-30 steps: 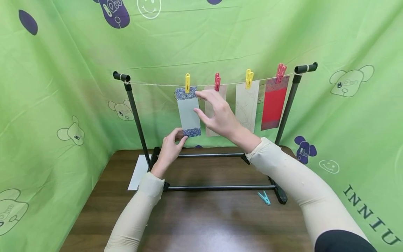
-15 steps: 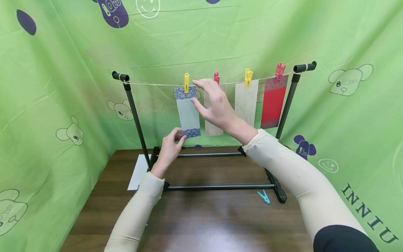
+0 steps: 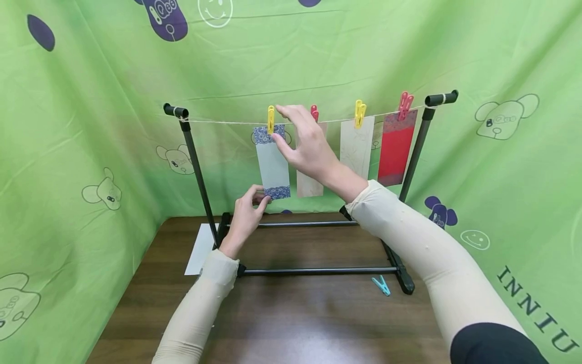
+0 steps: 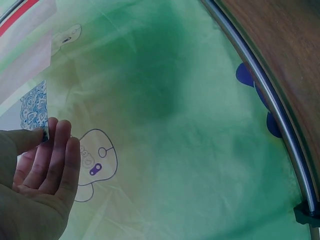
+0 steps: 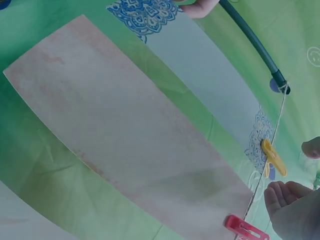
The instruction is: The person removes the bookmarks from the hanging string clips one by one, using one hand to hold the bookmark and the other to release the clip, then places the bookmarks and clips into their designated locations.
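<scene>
A pale blue paper card [image 3: 274, 164] with blue patterned ends hangs from a string line [image 3: 218, 121], held by a yellow clothespin [image 3: 271, 120]. My left hand [image 3: 244, 218] pinches the card's lower left corner between thumb and fingers, the patterned end [image 4: 35, 107] showing above the thumb in the left wrist view. Just right of the clothespin, my right hand [image 3: 309, 146] is raised with thumb and fingers spread apart. In the right wrist view, its fingers [image 5: 282, 195] stand a small gap away from the yellow clothespin [image 5: 272, 157], holding nothing.
Along the line hang a pinkish card [image 3: 310, 188], a whitish card [image 3: 356, 151] and a red card [image 3: 394, 151], each on a clothespin. The black rack [image 3: 200, 177] stands on a wooden table [image 3: 291, 313]. A blue clothespin [image 3: 381, 285] and white paper [image 3: 199, 253] lie there.
My right hand has moved up and left from the card's right edge to beside the yellow clothespin. The left hand keeps its pinch at the bottom corner.
</scene>
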{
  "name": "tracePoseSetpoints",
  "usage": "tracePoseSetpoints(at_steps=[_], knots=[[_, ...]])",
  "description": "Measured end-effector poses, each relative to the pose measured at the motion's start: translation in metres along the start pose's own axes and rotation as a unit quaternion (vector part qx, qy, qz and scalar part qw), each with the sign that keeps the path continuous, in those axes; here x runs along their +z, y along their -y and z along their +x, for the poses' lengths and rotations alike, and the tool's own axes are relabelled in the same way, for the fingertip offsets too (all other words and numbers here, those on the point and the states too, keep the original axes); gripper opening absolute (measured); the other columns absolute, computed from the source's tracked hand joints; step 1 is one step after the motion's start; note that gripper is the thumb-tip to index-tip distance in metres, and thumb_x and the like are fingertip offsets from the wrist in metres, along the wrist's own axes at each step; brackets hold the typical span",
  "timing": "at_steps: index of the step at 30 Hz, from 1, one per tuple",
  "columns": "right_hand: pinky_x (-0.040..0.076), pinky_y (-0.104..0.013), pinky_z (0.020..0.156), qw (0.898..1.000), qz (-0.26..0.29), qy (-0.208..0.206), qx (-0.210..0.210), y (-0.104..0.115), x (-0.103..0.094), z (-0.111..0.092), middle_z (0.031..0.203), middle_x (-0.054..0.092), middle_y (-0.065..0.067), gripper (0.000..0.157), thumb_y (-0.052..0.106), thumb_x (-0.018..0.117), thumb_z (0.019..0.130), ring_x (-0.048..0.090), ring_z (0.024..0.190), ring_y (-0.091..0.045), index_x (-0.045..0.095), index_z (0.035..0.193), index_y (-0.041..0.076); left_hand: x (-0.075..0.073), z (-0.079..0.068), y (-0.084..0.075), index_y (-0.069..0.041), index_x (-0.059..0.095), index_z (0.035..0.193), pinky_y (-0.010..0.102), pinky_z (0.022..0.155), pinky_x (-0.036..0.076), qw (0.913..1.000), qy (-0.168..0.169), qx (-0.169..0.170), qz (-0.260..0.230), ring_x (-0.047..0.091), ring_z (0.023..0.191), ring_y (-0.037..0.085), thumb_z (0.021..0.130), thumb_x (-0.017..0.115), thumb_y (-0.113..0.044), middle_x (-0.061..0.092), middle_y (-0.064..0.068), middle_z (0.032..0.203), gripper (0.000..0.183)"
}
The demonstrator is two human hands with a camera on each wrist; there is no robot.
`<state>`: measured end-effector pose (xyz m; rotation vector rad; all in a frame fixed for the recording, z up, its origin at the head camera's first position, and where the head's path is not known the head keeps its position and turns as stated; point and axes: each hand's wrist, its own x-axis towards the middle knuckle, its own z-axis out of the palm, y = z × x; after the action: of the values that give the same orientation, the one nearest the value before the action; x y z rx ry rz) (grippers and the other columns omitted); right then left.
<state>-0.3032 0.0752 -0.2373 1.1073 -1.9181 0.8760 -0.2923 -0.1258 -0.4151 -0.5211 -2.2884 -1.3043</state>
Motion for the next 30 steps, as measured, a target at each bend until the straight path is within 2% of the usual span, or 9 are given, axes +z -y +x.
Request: tracePoseSetpoints(at_steps=[8, 16, 23, 30], knots=[[0.040, -0.035, 0.120, 0.999, -0.010, 0.022, 0.040, 0.001, 0.004, 0.012, 0.145, 0.058, -0.024, 0.058, 0.015, 0.071, 0.103, 0.054, 0.136, -0.032, 0.050, 0.152, -0.009, -0.001, -0.002, 0.000, 0.000, 0.065, 0.125, 0.045, 0.090, 0.063, 1.0000, -0.007, 0.003, -0.001, 0.077, 0.093, 0.030, 0.104, 0.070, -0.006, 0.080, 0.014, 0.100, 0.022], [0.040, -0.034, 0.120, 0.995, -0.019, 0.055, 0.083, -0.002, 0.006, 0.025, 0.145, 0.058, -0.024, 0.058, 0.019, 0.067, 0.107, 0.054, 0.137, -0.034, 0.048, 0.154, -0.009, -0.001, -0.002, 0.000, 0.000, 0.065, 0.124, 0.054, 0.090, 0.061, 1.0000, -0.007, 0.006, 0.002, 0.077, 0.093, 0.032, 0.106, 0.069, -0.007, 0.080, 0.015, 0.100, 0.020], [0.043, -0.037, 0.116, 0.991, -0.021, 0.063, 0.118, -0.002, 0.007, 0.030, 0.141, 0.059, -0.023, 0.054, 0.018, 0.062, 0.110, 0.055, 0.133, -0.036, 0.048, 0.155, -0.008, 0.000, -0.002, 0.000, 0.000, 0.064, 0.128, 0.047, 0.090, 0.062, 1.0000, -0.003, 0.002, 0.008, 0.076, 0.095, 0.030, 0.106, 0.068, -0.007, 0.079, 0.014, 0.102, 0.023], [0.048, -0.035, 0.110, 0.987, -0.023, 0.068, 0.146, 0.001, 0.008, 0.033, 0.134, 0.063, -0.020, 0.045, 0.016, 0.060, 0.111, 0.062, 0.123, -0.030, 0.055, 0.149, -0.008, 0.001, -0.002, 0.002, -0.001, 0.064, 0.127, 0.049, 0.091, 0.062, 0.9998, -0.008, 0.005, 0.018, 0.076, 0.094, 0.029, 0.107, 0.067, -0.007, 0.080, 0.014, 0.102, 0.022]])
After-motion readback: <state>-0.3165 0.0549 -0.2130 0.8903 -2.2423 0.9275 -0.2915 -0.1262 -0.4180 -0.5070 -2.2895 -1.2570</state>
